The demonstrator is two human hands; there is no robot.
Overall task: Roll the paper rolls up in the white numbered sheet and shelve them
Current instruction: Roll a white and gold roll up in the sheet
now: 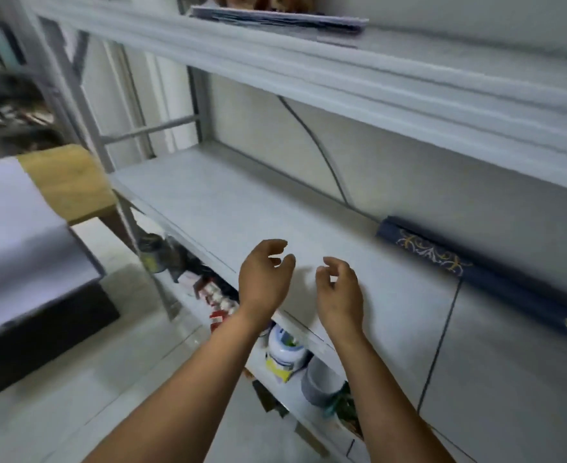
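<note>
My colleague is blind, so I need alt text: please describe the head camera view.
Two empty hands, the left hand and right hand, hover with loosely curled fingers over a white shelf. A dark blue patterned roll lies at its back right.

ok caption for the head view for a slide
Left hand and right hand hover empty over the grey shelf, a blue patterned roll at its back.

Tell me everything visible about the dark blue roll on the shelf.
The dark blue roll lies flat at the back right of the white shelf, along the wall. It looks like rolled paper or cloth, printed with gold and white scrollwork. Its left end shows; the right runs out of frame.
</note>
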